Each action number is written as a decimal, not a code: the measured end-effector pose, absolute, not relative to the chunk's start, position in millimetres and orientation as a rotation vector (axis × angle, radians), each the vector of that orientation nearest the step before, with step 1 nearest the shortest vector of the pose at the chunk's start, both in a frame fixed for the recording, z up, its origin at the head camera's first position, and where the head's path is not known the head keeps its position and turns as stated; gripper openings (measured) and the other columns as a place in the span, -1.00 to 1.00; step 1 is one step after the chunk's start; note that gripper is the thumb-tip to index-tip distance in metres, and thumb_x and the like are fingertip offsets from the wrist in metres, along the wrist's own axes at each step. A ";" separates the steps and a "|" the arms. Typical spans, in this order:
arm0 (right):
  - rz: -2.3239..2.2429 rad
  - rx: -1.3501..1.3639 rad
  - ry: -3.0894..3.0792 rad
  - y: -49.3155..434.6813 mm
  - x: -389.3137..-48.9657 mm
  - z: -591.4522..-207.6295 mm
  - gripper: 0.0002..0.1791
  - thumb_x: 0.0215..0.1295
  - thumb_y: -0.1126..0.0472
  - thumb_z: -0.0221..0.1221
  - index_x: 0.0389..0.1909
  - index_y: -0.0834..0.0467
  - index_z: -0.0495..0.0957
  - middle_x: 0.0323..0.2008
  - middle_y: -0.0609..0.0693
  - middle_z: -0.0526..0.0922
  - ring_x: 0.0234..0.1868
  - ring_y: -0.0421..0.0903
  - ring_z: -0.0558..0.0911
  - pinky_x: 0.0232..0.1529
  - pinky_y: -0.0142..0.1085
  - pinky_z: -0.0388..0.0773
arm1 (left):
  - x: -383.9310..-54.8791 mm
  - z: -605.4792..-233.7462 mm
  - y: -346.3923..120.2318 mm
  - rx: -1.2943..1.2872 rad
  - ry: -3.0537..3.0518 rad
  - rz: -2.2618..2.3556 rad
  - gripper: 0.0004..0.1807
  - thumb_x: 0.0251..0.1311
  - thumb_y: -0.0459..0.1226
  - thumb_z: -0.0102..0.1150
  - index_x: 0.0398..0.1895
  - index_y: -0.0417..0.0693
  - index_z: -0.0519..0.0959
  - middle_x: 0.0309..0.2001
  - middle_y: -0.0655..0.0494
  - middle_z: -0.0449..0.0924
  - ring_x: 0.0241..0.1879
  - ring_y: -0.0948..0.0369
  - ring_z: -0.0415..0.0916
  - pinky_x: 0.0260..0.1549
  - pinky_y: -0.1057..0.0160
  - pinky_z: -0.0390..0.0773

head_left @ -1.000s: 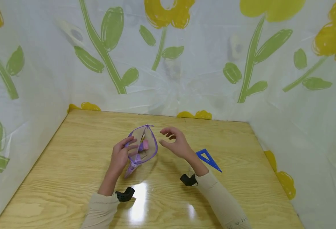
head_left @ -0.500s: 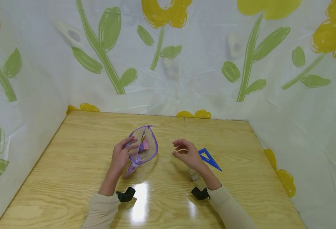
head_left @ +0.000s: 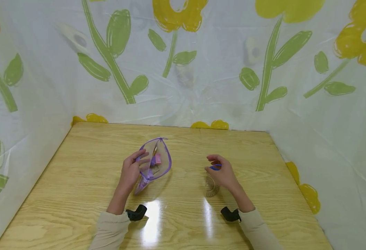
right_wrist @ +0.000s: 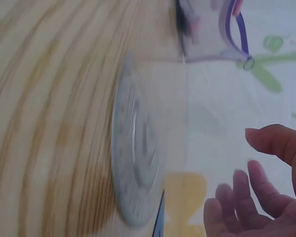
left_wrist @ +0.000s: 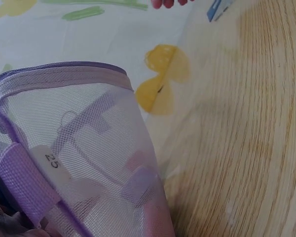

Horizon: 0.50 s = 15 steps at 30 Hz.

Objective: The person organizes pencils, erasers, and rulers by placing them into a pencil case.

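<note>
My left hand (head_left: pixel 130 170) holds a mesh pencil case (head_left: pixel 170 160) with purple trim, its mouth unzipped and gaping. Through the opening show a pencil (head_left: pixel 155 150), a pink block (head_left: pixel 158 158) and purple items. In the left wrist view the mesh blurs what lies inside, and a label (left_wrist: pixel 53 163) reads 25. My right hand (head_left: pixel 226 173) hovers over a blue set square (head_left: pixel 215 167), mostly hiding it. Its thumb and fingers stand apart, with nothing between them in the right wrist view. A clear protractor (right_wrist: pixel 126 163) lies on the table just below that hand.
The wooden table (head_left: pixel 108 146) carries all of this. A white sheet (head_left: pixel 220 90) with printed flowers walls it in at the back and both sides. Black wrist mounts (head_left: pixel 136 212) sit on both forearms.
My right hand has drawn away from the pencil case, rightward and down, and now covers the set square. More of the protractor shows. My left hand and the case have stayed nearly still.
</note>
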State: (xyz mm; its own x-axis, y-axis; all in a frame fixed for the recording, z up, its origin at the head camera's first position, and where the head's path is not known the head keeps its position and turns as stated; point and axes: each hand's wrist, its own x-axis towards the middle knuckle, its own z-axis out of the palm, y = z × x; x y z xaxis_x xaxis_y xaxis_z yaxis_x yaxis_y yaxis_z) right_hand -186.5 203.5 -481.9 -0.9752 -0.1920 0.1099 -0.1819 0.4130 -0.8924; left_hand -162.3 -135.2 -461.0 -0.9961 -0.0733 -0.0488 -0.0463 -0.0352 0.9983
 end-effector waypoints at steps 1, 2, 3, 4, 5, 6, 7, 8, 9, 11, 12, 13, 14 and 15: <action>-1.656 -0.344 2.644 207.3 -187.2 -482.8 -0.52 0.31 0.36 0.31 0.21 0.37 0.49 0.15 0.35 0.52 0.14 0.26 0.51 0.25 0.14 0.52 | -162.1 -460.8 -135.3 0.136 -2.169 -2.243 -0.45 0.43 -0.53 -0.42 0.46 -0.42 0.26 0.37 -0.35 0.38 0.30 -0.23 0.44 0.18 0.13 0.64; -1.660 -0.337 2.650 210.9 -188.0 -483.5 -0.52 0.30 0.36 0.31 0.21 0.37 0.49 0.15 0.35 0.52 0.13 0.26 0.51 0.26 0.15 0.51 | -161.8 -460.7 -135.5 0.136 -2.170 -2.241 -0.45 0.44 -0.52 -0.42 0.46 -0.41 0.26 0.37 -0.35 0.38 0.30 -0.22 0.44 0.18 0.13 0.64; -1.662 -0.332 2.657 214.4 -188.5 -484.3 -0.52 0.29 0.36 0.32 0.21 0.37 0.49 0.16 0.34 0.52 0.12 0.25 0.51 0.26 0.15 0.51 | -161.6 -460.5 -135.7 0.138 -2.170 -2.240 -0.45 0.44 -0.52 -0.42 0.46 -0.41 0.26 0.37 -0.34 0.38 0.30 -0.22 0.44 0.18 0.13 0.64; -1.664 -0.328 2.661 217.9 -189.0 -485.1 -0.52 0.30 0.36 0.32 0.21 0.38 0.49 0.16 0.34 0.52 0.12 0.25 0.51 0.27 0.16 0.51 | -161.5 -460.4 -135.9 0.140 -2.173 -2.236 -0.45 0.43 -0.52 -0.41 0.46 -0.41 0.26 0.37 -0.34 0.38 0.29 -0.22 0.45 0.18 0.13 0.64; -1.664 -0.324 2.667 221.2 -189.3 -485.9 -0.51 0.29 0.36 0.32 0.21 0.38 0.49 0.17 0.34 0.53 0.11 0.24 0.52 0.27 0.17 0.50 | -161.3 -460.2 -136.2 0.140 -2.175 -2.232 -0.45 0.43 -0.52 -0.41 0.46 -0.41 0.26 0.37 -0.34 0.39 0.29 -0.22 0.45 0.18 0.14 0.64; -1.662 -0.318 2.674 224.4 -189.4 -486.7 -0.51 0.29 0.35 0.33 0.22 0.38 0.49 0.18 0.33 0.53 0.11 0.23 0.52 0.27 0.18 0.50 | -161.0 -460.1 -136.4 0.139 -2.178 -2.231 -0.45 0.43 -0.52 -0.41 0.46 -0.41 0.26 0.37 -0.34 0.39 0.29 -0.22 0.45 0.18 0.14 0.65; -1.665 -0.310 2.678 227.5 -189.5 -487.7 -0.50 0.29 0.35 0.33 0.22 0.38 0.48 0.18 0.34 0.53 0.11 0.24 0.52 0.27 0.18 0.50 | -160.9 -460.2 -136.7 0.137 -2.182 -2.229 -0.45 0.43 -0.52 -0.41 0.46 -0.41 0.26 0.37 -0.34 0.39 0.30 -0.22 0.45 0.18 0.14 0.65; -1.663 -0.300 2.686 230.5 -189.5 -488.7 -0.50 0.29 0.34 0.34 0.22 0.38 0.48 0.19 0.34 0.53 0.11 0.24 0.52 0.26 0.19 0.51 | -160.7 -460.2 -136.9 0.138 -2.184 -2.228 -0.45 0.43 -0.52 -0.41 0.46 -0.41 0.26 0.37 -0.33 0.39 0.30 -0.22 0.45 0.17 0.15 0.65; -1.656 -0.287 2.694 233.5 -189.2 -489.5 -0.49 0.29 0.33 0.34 0.23 0.38 0.48 0.19 0.33 0.53 0.11 0.24 0.52 0.26 0.18 0.51 | -160.6 -460.3 -137.0 0.141 -2.185 -2.227 -0.45 0.43 -0.52 -0.40 0.46 -0.41 0.26 0.37 -0.33 0.39 0.29 -0.22 0.45 0.17 0.15 0.65; -1.640 -0.264 2.711 239.0 -188.2 -490.1 -0.47 0.29 0.32 0.34 0.24 0.38 0.47 0.20 0.34 0.52 0.13 0.24 0.51 0.26 0.17 0.52 | -160.4 -460.6 -137.1 0.142 -2.185 -2.230 -0.45 0.43 -0.52 -0.40 0.46 -0.40 0.26 0.37 -0.33 0.39 0.30 -0.22 0.45 0.17 0.16 0.65; -1.631 -0.248 2.721 241.6 -187.7 -490.2 -0.47 0.30 0.32 0.33 0.25 0.37 0.46 0.21 0.34 0.51 0.14 0.24 0.51 0.25 0.16 0.53 | -160.4 -460.7 -137.2 0.142 -2.183 -2.232 -0.44 0.43 -0.52 -0.41 0.46 -0.40 0.26 0.37 -0.33 0.39 0.30 -0.22 0.45 0.17 0.16 0.65; -1.626 -0.226 2.726 244.0 -187.3 -490.1 -0.46 0.30 0.33 0.33 0.26 0.37 0.46 0.21 0.34 0.51 0.15 0.24 0.50 0.25 0.15 0.53 | -160.3 -461.0 -137.2 0.142 -2.181 -2.235 -0.44 0.43 -0.52 -0.41 0.46 -0.40 0.26 0.38 -0.33 0.39 0.30 -0.22 0.44 0.17 0.15 0.65; -1.615 -0.204 2.737 246.3 -186.9 -489.8 -0.46 0.30 0.33 0.33 0.27 0.37 0.46 0.22 0.34 0.50 0.16 0.24 0.50 0.25 0.15 0.53 | -160.2 -461.0 -137.1 0.143 -2.177 -2.238 -0.44 0.43 -0.52 -0.41 0.46 -0.41 0.26 0.38 -0.33 0.38 0.30 -0.22 0.44 0.17 0.15 0.65; -1.602 -0.183 2.748 248.5 -186.6 -489.2 -0.45 0.30 0.34 0.33 0.28 0.37 0.45 0.23 0.34 0.49 0.17 0.24 0.49 0.25 0.15 0.52 | -160.1 -461.1 -137.1 0.142 -2.176 -2.239 -0.44 0.43 -0.52 -0.41 0.46 -0.41 0.26 0.38 -0.34 0.38 0.30 -0.22 0.44 0.17 0.15 0.65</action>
